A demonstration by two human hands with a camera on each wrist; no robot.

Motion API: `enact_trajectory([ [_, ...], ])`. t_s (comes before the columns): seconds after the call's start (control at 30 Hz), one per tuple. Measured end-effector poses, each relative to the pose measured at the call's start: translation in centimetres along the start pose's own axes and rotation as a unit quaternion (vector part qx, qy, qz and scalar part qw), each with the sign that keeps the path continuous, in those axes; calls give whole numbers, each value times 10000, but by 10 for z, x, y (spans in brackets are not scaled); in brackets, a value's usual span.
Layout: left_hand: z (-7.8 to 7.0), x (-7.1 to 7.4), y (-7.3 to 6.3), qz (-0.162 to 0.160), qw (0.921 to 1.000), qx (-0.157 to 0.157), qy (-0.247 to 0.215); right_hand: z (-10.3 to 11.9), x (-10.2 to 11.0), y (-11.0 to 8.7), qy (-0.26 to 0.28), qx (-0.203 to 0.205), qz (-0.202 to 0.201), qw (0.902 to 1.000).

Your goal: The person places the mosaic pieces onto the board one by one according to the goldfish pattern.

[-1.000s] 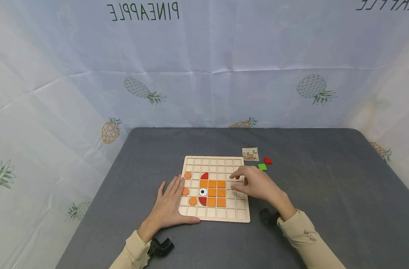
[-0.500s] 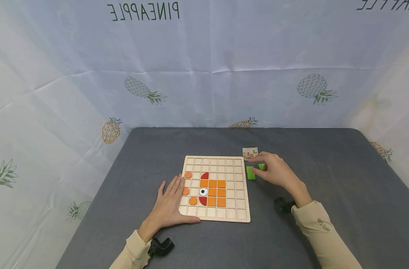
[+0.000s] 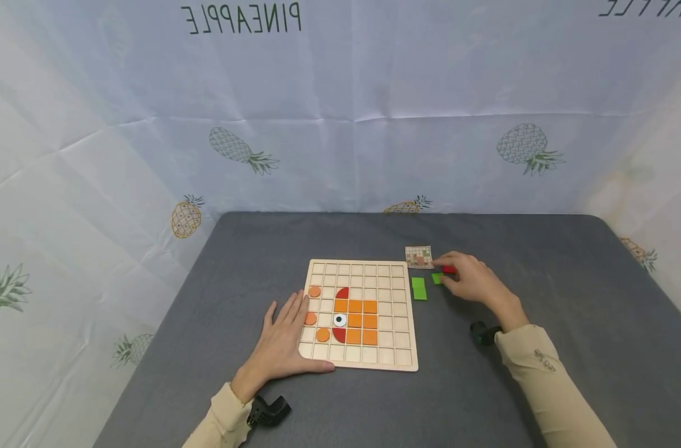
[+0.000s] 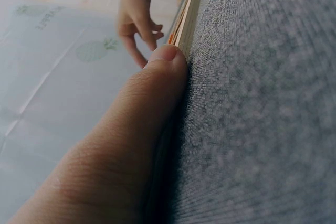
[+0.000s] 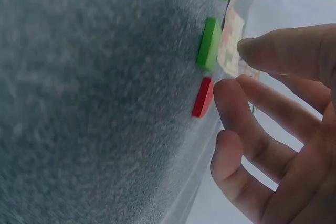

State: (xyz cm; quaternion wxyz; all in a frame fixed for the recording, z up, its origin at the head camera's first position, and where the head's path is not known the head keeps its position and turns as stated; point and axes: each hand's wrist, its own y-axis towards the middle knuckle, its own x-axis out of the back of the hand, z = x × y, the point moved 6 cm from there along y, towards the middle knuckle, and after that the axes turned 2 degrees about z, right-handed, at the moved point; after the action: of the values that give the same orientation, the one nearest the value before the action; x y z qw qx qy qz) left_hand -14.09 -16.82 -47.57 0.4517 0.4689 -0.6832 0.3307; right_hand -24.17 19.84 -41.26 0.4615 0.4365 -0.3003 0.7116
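Note:
My left hand [image 3: 282, 342] rests with straight fingers along the left side of a wooden grid board [image 3: 385, 358], its thumb [image 4: 157, 72] at the front edge. On the board lie several orange squares [image 3: 355, 321], orange discs [image 3: 323, 335], red quarter-circle tiles [image 3: 339, 335] and a white eye tile [image 3: 339, 320]. My right hand [image 3: 474, 280] hovers right of the board with thumb and fingers apart, holding nothing. Close below it are a single green square tile [image 5: 210, 44] and a red quarter-circle tile [image 5: 203, 97], both flat on the table.
Beside the board's right edge lie more green tiles [image 3: 419, 289]. A small printed pattern card [image 3: 418, 257] sits at the board's far right corner. The grey table [image 3: 262, 249] ends at a hanging pineapple-print cloth [image 3: 340, 155].
My right hand has moved from over the board's right side, away to the right, to the loose green and red tiles. The left hand stays in place.

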Motion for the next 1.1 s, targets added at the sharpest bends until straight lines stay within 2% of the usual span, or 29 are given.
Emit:
enact_trajectory([
  [0.23,0,-1,0,11,10000,9,-28,-8,-3,3,-101,-107,286,9995],
  [0.8,0,-1,0,44,10000,52,6,-21,1,-5,-326,-399,687,9963],
  [1.1,1,-1,-1,-26,10000,-1,4,-29,3,-9,-142,-381,530,9978],
])
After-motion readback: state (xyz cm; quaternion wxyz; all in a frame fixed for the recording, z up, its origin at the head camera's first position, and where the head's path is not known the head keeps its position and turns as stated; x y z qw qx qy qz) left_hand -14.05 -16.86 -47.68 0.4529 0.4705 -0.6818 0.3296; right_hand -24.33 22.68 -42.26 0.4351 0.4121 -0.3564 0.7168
